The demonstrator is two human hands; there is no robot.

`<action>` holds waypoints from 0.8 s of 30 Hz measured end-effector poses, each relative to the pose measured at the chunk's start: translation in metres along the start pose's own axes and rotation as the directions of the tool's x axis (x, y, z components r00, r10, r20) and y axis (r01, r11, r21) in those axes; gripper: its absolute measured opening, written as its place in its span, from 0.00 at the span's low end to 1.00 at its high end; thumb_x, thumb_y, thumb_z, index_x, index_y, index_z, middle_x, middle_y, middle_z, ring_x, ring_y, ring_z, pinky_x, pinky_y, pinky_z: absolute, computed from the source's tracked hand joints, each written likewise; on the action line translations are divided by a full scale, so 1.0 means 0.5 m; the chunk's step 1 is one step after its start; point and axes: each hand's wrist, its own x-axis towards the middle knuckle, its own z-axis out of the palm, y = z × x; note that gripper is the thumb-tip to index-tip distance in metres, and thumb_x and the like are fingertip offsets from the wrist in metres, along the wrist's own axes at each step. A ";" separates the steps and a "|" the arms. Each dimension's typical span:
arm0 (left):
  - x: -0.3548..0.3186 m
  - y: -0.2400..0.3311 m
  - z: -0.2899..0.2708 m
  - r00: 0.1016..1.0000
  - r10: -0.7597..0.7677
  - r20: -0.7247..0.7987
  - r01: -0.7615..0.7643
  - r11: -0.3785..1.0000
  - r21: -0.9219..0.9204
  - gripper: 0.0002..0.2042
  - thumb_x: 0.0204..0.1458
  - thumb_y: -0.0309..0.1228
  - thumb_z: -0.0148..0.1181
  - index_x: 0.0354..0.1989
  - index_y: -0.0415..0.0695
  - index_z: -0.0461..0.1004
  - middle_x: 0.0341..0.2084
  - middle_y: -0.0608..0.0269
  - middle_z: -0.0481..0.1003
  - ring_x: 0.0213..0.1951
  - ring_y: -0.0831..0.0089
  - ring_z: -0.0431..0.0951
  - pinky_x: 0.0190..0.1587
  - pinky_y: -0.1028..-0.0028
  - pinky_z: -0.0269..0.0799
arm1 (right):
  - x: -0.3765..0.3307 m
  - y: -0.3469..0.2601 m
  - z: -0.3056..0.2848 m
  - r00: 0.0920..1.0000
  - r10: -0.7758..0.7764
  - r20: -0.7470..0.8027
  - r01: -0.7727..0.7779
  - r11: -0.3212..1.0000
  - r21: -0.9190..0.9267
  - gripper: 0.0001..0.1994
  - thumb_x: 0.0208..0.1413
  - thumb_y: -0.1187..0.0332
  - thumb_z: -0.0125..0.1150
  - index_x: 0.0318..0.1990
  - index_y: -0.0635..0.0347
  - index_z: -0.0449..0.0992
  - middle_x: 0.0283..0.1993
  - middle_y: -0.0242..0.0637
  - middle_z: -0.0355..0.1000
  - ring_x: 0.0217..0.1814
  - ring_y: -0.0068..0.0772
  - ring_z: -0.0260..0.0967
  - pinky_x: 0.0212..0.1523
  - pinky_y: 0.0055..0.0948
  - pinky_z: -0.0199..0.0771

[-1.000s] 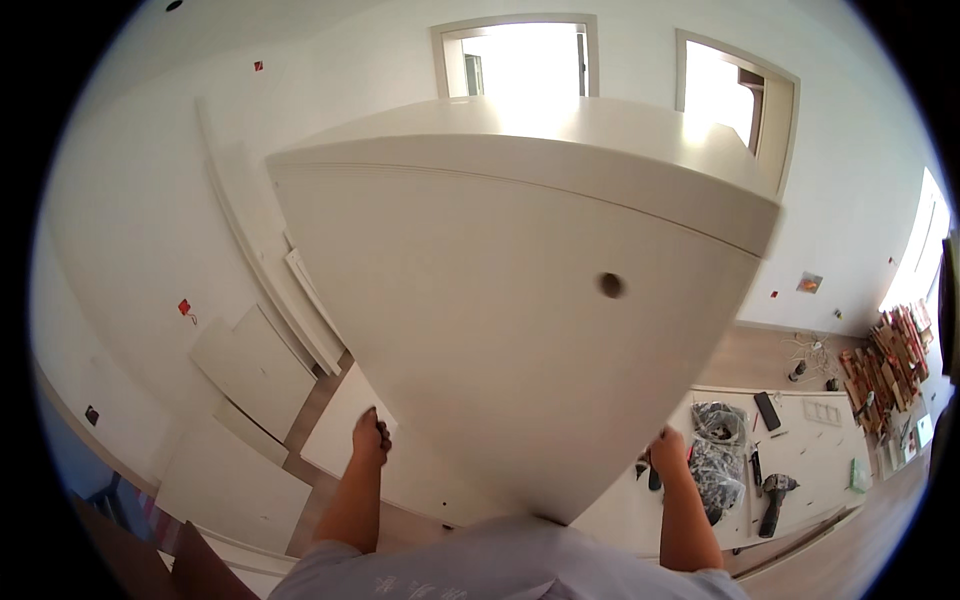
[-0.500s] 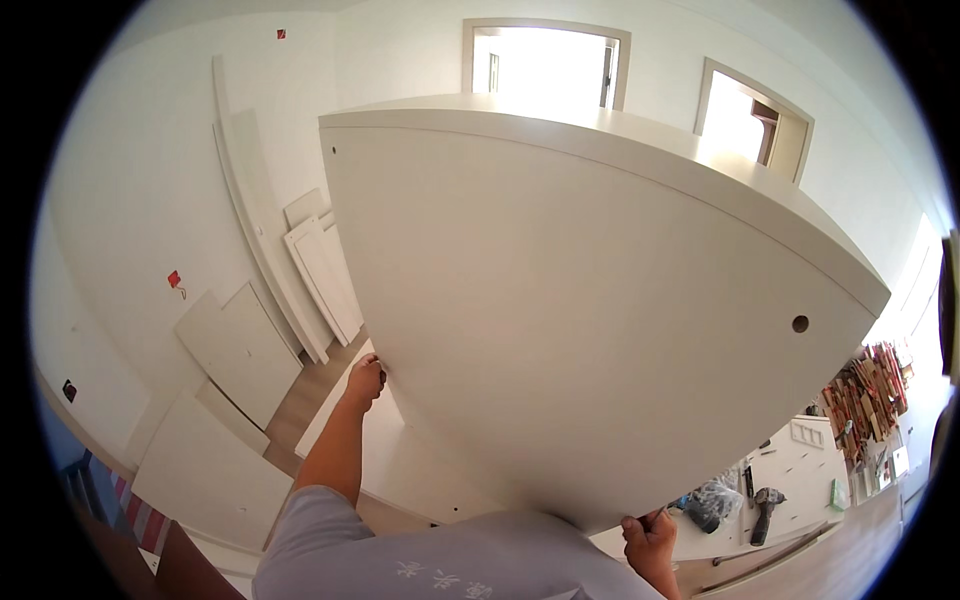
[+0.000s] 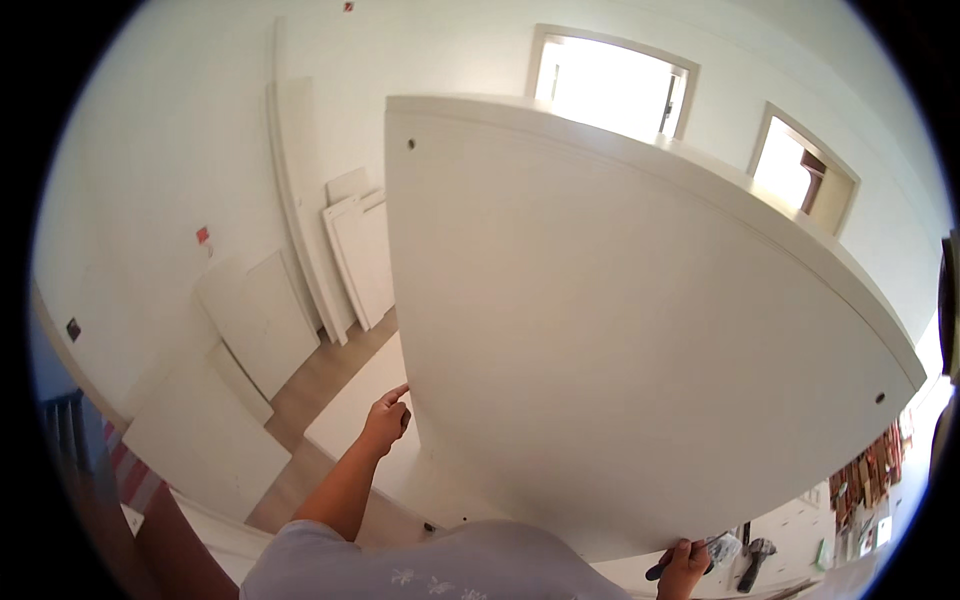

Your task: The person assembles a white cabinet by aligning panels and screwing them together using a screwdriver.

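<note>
A large white cabinet [image 3: 640, 320] stands tilted in front of me, with a small round hole near each of two corners of its facing panel. My left hand [image 3: 385, 420] is at the cabinet's left edge, its index finger stretched out to touch that edge and the other fingers curled. Low on the right, my right hand [image 3: 684, 568] is closed around a screwdriver [image 3: 655, 572] with a dark handle; its thin shaft points up and right beside the panel's lower edge. A white board [image 3: 390, 465] lies behind my left forearm.
Several white panels [image 3: 262, 320] lean against the left wall. To the right, a cordless drill [image 3: 757, 562] and a clear plastic bag [image 3: 724, 550] lie on a white board. Behind them is a pile of reddish-brown strips [image 3: 870, 470].
The cabinet appears further right and lower in view. My left index finger has straightened along its edge. My right hand has turned, and the screwdriver now shows clearly.
</note>
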 end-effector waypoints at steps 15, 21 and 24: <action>-0.185 -0.207 -0.021 0.879 -0.464 -0.112 0.370 0.810 -0.454 0.13 0.63 0.43 0.63 0.43 0.46 0.74 0.31 0.67 0.71 0.24 0.80 0.65 0.19 0.80 0.57 | -0.107 -0.334 0.168 0.784 -0.620 0.032 0.509 0.673 0.537 0.12 0.62 0.71 0.59 0.51 0.61 0.73 0.31 0.35 0.72 0.31 0.24 0.67 0.38 0.29 0.72; -0.127 -0.192 -0.132 0.920 -0.389 0.053 0.374 0.829 -0.415 0.16 0.67 0.43 0.56 0.53 0.45 0.75 0.40 0.64 0.77 0.24 0.81 0.64 0.20 0.81 0.58 | -0.266 -0.304 0.382 0.612 -0.370 0.699 -0.106 0.837 0.536 0.20 0.62 0.70 0.61 0.61 0.61 0.71 0.37 0.36 0.74 0.33 0.24 0.65 0.43 0.28 0.72; -0.118 -0.162 -0.210 0.901 -0.394 0.181 0.430 0.760 -0.487 0.16 0.69 0.45 0.52 0.49 0.44 0.75 0.39 0.63 0.79 0.23 0.82 0.64 0.19 0.81 0.57 | -0.287 -0.279 0.481 0.412 -0.126 0.902 -0.235 0.942 0.239 0.25 0.62 0.69 0.62 0.66 0.62 0.70 0.40 0.36 0.74 0.35 0.24 0.65 0.46 0.28 0.72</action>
